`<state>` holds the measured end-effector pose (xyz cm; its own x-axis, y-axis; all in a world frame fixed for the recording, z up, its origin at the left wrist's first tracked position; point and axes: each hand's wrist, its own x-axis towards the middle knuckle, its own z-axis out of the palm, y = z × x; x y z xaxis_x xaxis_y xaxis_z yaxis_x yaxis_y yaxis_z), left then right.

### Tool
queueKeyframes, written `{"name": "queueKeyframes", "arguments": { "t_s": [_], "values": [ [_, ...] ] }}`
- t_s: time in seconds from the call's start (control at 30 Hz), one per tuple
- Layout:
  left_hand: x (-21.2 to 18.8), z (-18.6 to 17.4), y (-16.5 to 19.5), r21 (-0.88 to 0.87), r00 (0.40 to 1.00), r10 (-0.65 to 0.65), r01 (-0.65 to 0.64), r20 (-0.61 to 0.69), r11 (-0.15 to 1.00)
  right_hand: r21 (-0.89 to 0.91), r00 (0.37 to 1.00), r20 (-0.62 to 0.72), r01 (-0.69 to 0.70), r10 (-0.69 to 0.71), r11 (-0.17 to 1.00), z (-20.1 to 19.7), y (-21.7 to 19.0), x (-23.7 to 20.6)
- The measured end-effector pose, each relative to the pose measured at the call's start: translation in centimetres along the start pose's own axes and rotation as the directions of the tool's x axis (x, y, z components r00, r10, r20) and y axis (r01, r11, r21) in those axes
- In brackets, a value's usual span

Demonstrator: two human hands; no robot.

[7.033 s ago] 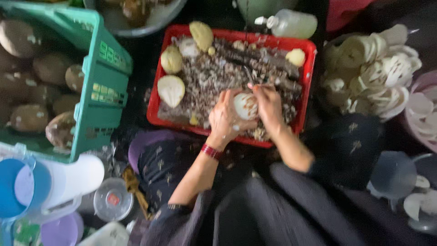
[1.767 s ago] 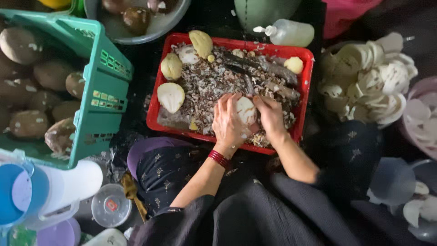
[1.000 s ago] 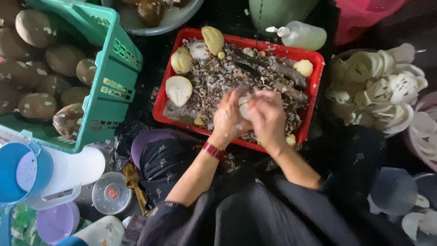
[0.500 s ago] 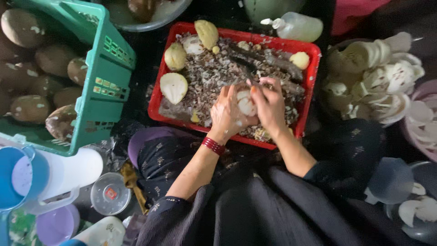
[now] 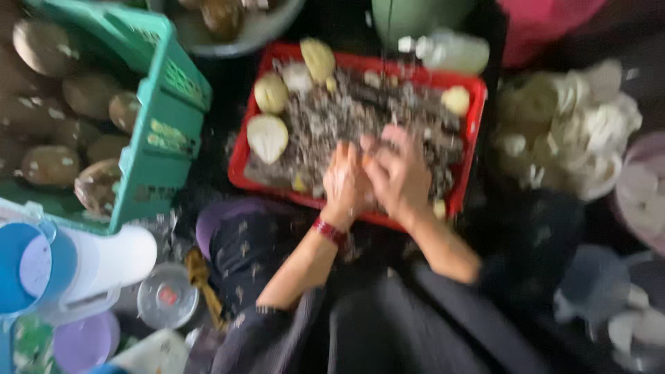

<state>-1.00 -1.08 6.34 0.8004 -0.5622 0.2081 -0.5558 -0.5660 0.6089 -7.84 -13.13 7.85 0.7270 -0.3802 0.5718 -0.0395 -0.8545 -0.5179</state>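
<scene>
The picture is blurred by motion. My left hand (image 5: 344, 183) and my right hand (image 5: 400, 173) are pressed together over the near side of a red tray (image 5: 239, 164) full of grey-brown peelings. A pale round piece sits between them, almost hidden; only a light spot shows by my left fingers, which curl around it. My right hand lies over its top, and whether it holds anything I cannot tell. My left wrist carries a red bracelet (image 5: 328, 230). Pale peeled pieces (image 5: 267, 136) lie along the tray's left and far sides.
A green crate (image 5: 163, 125) of brown round husked fruits (image 5: 48, 164) stands to the left. A heap of white curved pieces (image 5: 568, 131) is on the right. A plastic bottle (image 5: 450, 52) and a bowl (image 5: 228, 28) sit behind the tray. A blue cup (image 5: 24, 266), a white jug (image 5: 111, 256) and a round lid (image 5: 165, 298) are near left.
My hands have closed tighter over the pale piece, so it is nearly hidden now. The camera has swung and the view has blurred. The tray and crate stay put.
</scene>
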Motion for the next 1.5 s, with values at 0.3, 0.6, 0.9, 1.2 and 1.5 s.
{"name": "queueKeyframes", "arguments": {
  "t_s": [0.3,0.6,0.9,1.2,1.5],
  "values": [
    [-2.6,-0.2,2.1,0.166,0.914,0.316,-0.281,-0.253,0.945,0.61,0.394,0.728,-0.746,0.56,-0.268,2.6,5.9,-2.2],
    [-0.8,-1.5,-1.8,-0.144,0.992,0.122,-0.127,-0.045,0.981,0.668,0.761,0.369,-0.617,0.534,0.417,1.6,3.0,-1.7],
    [0.0,0.2,-2.2,-0.226,0.995,0.039,-0.018,0.087,0.974,0.366,0.578,0.676,-0.802,0.458,0.472,3.2,3.7,-0.6],
    [0.8,-1.9,-0.9,-0.293,0.988,-0.002,0.048,0.157,0.955,0.317,0.704,0.521,-0.684,0.482,0.657,2.5,3.1,-0.9],
    [-1.0,-1.3,-0.5,-0.19,0.98,0.184,-0.196,-0.077,0.962,0.597,0.405,0.731,-0.769,0.548,-0.228,3.9,6.7,-2.6]
  ]
}}
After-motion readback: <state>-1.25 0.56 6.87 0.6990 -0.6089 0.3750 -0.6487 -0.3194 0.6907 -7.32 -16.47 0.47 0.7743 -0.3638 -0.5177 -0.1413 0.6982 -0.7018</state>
